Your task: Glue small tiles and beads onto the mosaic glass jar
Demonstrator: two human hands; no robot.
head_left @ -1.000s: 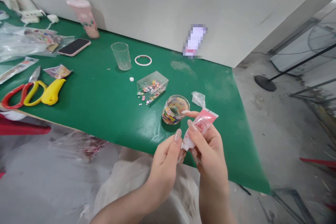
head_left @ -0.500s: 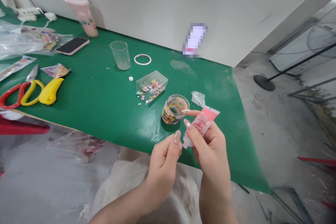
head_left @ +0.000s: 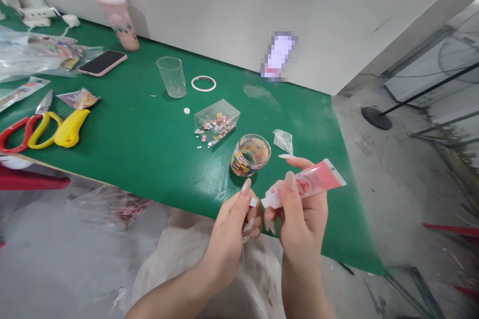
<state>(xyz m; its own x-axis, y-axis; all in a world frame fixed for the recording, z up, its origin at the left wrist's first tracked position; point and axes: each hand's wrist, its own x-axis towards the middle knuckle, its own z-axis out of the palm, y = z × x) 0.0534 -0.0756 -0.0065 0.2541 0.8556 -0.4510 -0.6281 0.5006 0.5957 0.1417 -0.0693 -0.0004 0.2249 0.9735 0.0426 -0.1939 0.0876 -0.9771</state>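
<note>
My left hand (head_left: 234, 219) is closed, pinching a small white square mosaic tile (head_left: 253, 202) between thumb and finger. My right hand (head_left: 301, 214) grips a clear and pink glue tube (head_left: 312, 182), its nozzle pointing left, close to the tile; I cannot tell whether they touch. Just beyond both hands, a round glass (head_left: 243, 163) stands upright on the green table (head_left: 168, 174), its outside covered with coloured tiles. Left of that glass, a tilted clear plastic box (head_left: 224, 114) holds loose tiles, several spilling at its open edge. A crumpled piece of clear plastic (head_left: 283, 140) lies right of the glass.
Behind stand a clear cup (head_left: 172, 79), a white ring (head_left: 203, 83) and a phone (head_left: 279, 57) leaning on the wall. To the left are scissors (head_left: 32, 129), a yellow-handled tool (head_left: 73, 129), another phone (head_left: 103, 63), a pink tumbler (head_left: 118, 22) and plastic bags (head_left: 22, 55).
The glue tube has swung from steeply tilted to nearly level, its pink end now further right. My left hand has turned, so the white tile now shows at its fingertips.
</note>
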